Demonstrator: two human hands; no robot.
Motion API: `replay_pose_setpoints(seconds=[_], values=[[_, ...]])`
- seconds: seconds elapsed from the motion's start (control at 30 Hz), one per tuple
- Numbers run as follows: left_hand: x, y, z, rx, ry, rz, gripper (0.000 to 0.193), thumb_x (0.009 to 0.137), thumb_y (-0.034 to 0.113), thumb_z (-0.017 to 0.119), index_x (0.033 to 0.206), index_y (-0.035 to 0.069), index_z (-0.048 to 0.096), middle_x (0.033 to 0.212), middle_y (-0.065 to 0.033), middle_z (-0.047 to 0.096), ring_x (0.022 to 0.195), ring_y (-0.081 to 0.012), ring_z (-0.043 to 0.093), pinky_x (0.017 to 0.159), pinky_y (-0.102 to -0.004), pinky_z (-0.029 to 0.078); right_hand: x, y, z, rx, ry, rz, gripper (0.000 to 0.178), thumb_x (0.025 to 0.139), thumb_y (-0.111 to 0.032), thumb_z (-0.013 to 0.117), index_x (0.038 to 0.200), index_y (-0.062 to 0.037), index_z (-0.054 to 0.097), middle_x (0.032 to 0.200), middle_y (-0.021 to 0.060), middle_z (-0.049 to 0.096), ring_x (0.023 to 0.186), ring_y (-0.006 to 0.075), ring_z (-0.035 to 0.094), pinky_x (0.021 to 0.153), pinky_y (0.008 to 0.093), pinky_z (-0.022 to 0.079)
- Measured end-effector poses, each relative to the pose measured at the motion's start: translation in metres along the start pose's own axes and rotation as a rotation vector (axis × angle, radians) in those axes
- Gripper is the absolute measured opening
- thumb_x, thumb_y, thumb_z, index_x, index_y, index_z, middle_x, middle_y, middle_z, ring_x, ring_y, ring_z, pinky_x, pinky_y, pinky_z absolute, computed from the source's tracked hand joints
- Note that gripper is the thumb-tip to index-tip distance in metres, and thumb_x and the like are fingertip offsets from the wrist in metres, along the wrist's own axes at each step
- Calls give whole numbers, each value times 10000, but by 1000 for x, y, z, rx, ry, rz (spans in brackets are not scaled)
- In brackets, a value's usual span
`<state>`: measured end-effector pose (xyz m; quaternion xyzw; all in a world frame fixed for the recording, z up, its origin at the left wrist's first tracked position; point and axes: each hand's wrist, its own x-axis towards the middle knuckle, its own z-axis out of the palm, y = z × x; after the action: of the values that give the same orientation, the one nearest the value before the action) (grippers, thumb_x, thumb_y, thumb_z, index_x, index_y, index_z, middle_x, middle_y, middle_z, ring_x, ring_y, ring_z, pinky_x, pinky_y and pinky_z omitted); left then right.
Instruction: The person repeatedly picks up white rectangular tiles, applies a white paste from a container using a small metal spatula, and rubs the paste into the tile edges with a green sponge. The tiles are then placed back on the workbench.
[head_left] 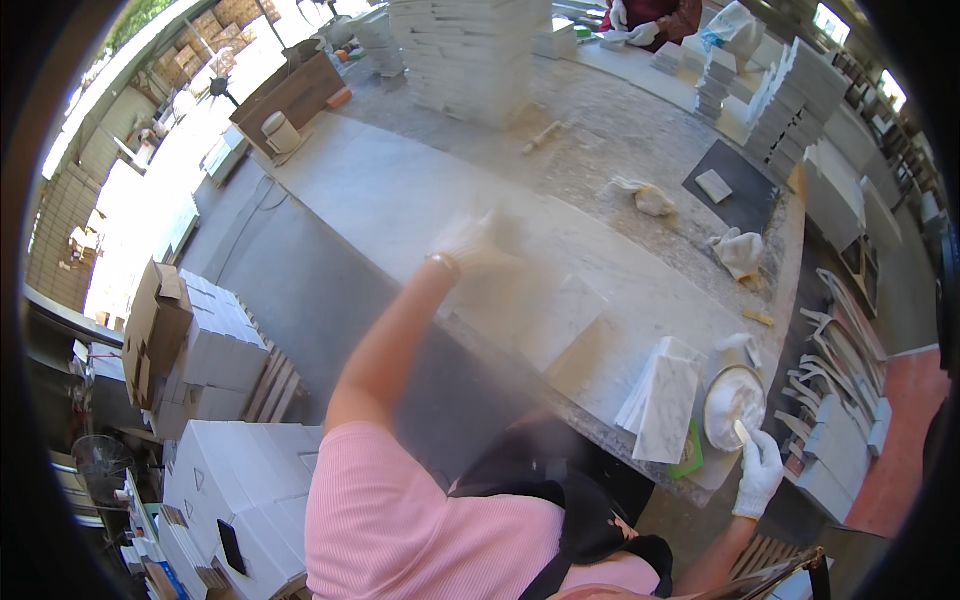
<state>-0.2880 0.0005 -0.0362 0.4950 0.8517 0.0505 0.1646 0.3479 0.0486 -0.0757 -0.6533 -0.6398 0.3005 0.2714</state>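
My right hand (762, 478), in a white glove, is closed around a pale flat stick (742, 432). The stick's tip rests in a round bowl of white paste (735, 405) near the table's right end. Out over the pale marble slab (370, 165), my left hand (478, 245) is smeared by motion, and its fingers cannot be made out. A blurred brownish patch lies just below it. Between my hands a thin marble tile (568, 315) lies near the slab's front edge. Beside the bowl stands a fanned stack of grey-veined marble tiles (668, 405), with a green piece (690, 455) next to it.
Crumpled cloths (738, 252) and a dark board (730, 185) with a small white tile (714, 186) lie on the dusty table. Tall tile stacks (460, 60) rise at the back, where another gloved person (645, 30) works. White boxes (235, 480) stand at left; a white mug (280, 132) sits far left.
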Motion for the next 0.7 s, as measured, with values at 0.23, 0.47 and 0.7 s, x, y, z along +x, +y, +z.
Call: replay_pose_setpoints(seconds=[0.23,0.47,0.7], values=[[38,-1,2,34,19,18,799,697,535,823,1409,217,649,1549,-179,529,1310,-420,616,1065,-487,531,-11,-18,2,-93,51,17,210,932,-78,747,1128,-7,773,1073,120,784,993,211,731,926,337,551],[39,-10,-7,99,21,105,546,713,452,808,1190,195,741,1262,-164,664,1157,-381,661,987,-452,544,-19,-39,-1,-214,122,-141,221,930,-108,781,1135,-26,779,1084,121,791,995,201,753,908,321,565],[37,-16,-9,98,28,188,613,692,480,824,1233,205,745,1285,-153,660,1157,-369,664,975,-465,547,-16,-47,7,-345,159,-227,224,928,-207,750,1145,-202,804,1083,85,772,977,307,728,837,395,572]])
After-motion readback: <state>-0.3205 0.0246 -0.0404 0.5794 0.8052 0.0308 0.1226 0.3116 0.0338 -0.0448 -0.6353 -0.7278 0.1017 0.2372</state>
